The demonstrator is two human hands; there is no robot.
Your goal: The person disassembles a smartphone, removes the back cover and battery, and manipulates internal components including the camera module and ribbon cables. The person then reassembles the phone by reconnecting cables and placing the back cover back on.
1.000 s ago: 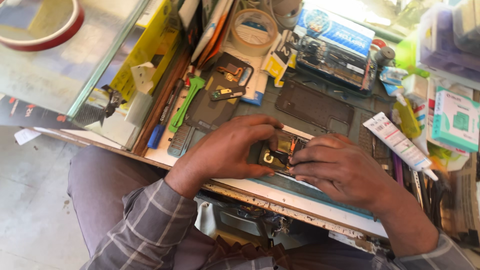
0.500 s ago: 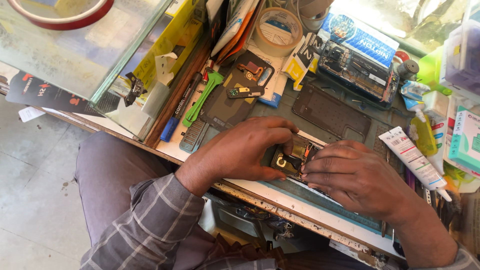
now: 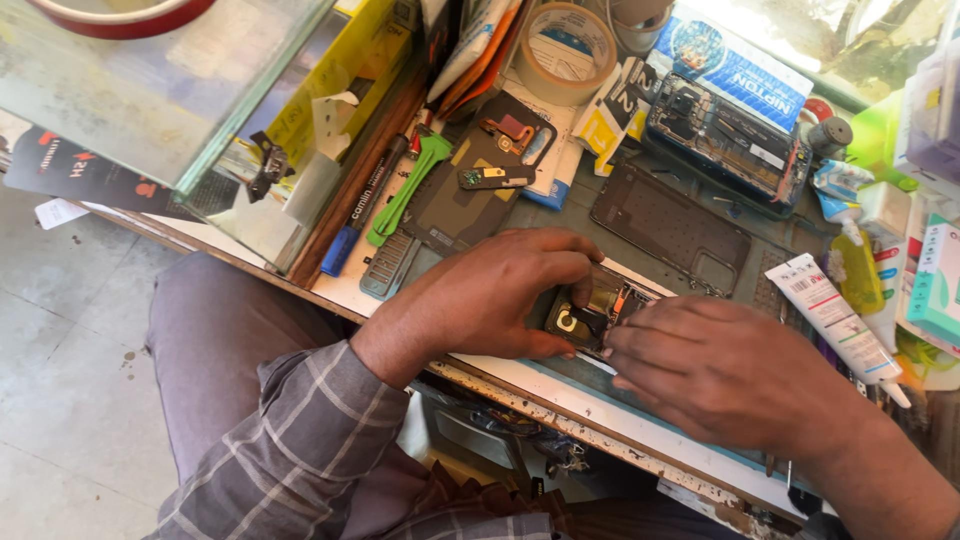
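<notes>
From the head camera, looking down, the opened phone (image 3: 592,312) is lying near the front edge of the workbench (image 3: 560,385), and everything else is best placed from it. Both hands are meeting over it. The left hand (image 3: 490,295) is coming in from the phone's left, its thumb running under the near edge and its fingers (image 3: 555,250) curling over the far side, so it is pinching the phone's left end between thumb and fingers. The right hand (image 3: 730,370) is lying over the phone's right part, fingers (image 3: 640,325) held together and pressing flat on it; whether anything small is caught under those fingertips cannot be told, since the hand is covering that part.

The phone's long axis is running from lower left up toward the right, mostly hidden beneath the right hand, so only the exposed camera end with its metal parts is showing between the two hands. That exposed end is sitting directly in front of the left fingertips and just left of the right fingertips, both hands touching it, neither one clearly nearer.

Beyond the phone, a dark back cover (image 3: 670,225) is lying flat. Farther left of the phone, a green plastic tool (image 3: 408,190) and a blue pen (image 3: 365,205) are lying side by side. To the phone's right, a white tube (image 3: 835,315) is resting at a slant. Far behind, a roll of tape (image 3: 568,50) is sitting.
</notes>
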